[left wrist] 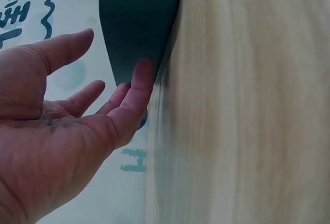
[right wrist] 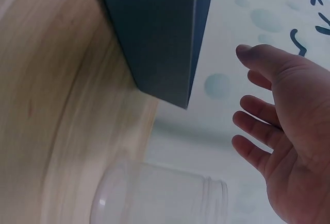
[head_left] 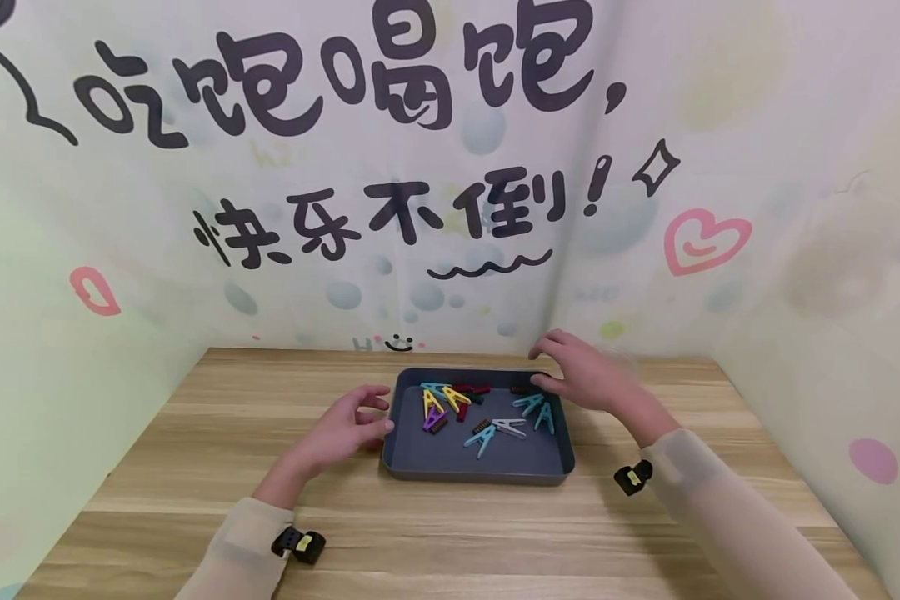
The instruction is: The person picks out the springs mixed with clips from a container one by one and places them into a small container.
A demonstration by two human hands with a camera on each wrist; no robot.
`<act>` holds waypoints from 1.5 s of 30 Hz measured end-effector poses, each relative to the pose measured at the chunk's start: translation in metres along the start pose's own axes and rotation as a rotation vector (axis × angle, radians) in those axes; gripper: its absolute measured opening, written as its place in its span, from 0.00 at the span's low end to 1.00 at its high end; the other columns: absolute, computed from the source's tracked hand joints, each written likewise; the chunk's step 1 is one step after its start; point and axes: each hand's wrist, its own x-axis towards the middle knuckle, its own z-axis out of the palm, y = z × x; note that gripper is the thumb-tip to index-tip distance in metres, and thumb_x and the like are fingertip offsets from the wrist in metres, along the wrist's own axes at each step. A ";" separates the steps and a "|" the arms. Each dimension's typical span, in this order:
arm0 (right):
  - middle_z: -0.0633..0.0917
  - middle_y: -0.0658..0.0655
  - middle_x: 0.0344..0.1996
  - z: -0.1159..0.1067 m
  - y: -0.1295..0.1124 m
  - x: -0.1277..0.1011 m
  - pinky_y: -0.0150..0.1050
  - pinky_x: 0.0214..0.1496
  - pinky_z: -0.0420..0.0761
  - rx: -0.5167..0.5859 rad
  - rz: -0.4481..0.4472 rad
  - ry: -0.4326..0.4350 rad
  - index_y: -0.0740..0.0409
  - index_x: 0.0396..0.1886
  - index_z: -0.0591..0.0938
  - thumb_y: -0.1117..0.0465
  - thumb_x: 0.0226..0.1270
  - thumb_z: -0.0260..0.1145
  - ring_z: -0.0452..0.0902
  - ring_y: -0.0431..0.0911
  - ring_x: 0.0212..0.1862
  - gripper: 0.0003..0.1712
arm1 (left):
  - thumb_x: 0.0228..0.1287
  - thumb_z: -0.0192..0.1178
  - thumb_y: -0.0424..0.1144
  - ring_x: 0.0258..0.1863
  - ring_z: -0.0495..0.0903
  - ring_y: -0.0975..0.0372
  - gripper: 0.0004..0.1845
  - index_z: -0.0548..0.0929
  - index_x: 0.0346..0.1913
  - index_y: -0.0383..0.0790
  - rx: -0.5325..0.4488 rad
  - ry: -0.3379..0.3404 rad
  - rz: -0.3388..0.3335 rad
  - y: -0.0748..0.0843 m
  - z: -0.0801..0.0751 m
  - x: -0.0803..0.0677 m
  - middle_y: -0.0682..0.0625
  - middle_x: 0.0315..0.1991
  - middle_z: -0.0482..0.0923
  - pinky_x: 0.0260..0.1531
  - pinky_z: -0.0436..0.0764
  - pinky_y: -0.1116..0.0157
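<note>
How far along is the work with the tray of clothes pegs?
Nothing looks done yet: the pegs all lie in the tray. The left hand touches the tray's left wall; the right hand, open, hovers over its far right corner and holds nothing. A clear jar lies nearby.

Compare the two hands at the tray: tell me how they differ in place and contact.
The left hand is at the tray's left wall, a fingertip touching it in the left wrist view; the right hand hovers over the far right corner, clear of the tray in its wrist view. The left sits nearer the person, the right farther. Both are open and hold nothing.
</note>
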 end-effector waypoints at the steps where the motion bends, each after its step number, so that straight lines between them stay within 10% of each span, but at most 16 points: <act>1: 0.83 0.61 0.55 0.002 -0.001 0.002 0.53 0.62 0.83 0.006 -0.005 -0.005 0.57 0.55 0.84 0.56 0.71 0.77 0.80 0.54 0.55 0.18 | 0.76 0.63 0.29 0.64 0.79 0.40 0.31 0.66 0.76 0.28 0.000 -0.001 -0.002 0.000 0.000 0.000 0.30 0.67 0.71 0.52 0.88 0.51; 32: 0.84 0.57 0.50 0.040 -0.003 0.021 0.49 0.55 0.86 -0.206 -0.048 -0.120 0.55 0.41 0.93 0.59 0.70 0.77 0.82 0.52 0.50 0.05 | 0.77 0.59 0.25 0.61 0.82 0.44 0.32 0.64 0.80 0.29 -0.051 -0.035 -0.024 -0.002 0.002 0.000 0.30 0.68 0.71 0.50 0.88 0.53; 45: 0.85 0.56 0.46 0.037 -0.004 0.030 0.49 0.53 0.85 -0.093 0.039 -0.227 0.55 0.39 0.93 0.60 0.69 0.77 0.82 0.50 0.47 0.03 | 0.77 0.59 0.25 0.60 0.82 0.44 0.32 0.63 0.80 0.29 -0.047 -0.036 -0.018 -0.002 0.003 0.000 0.30 0.67 0.72 0.50 0.88 0.54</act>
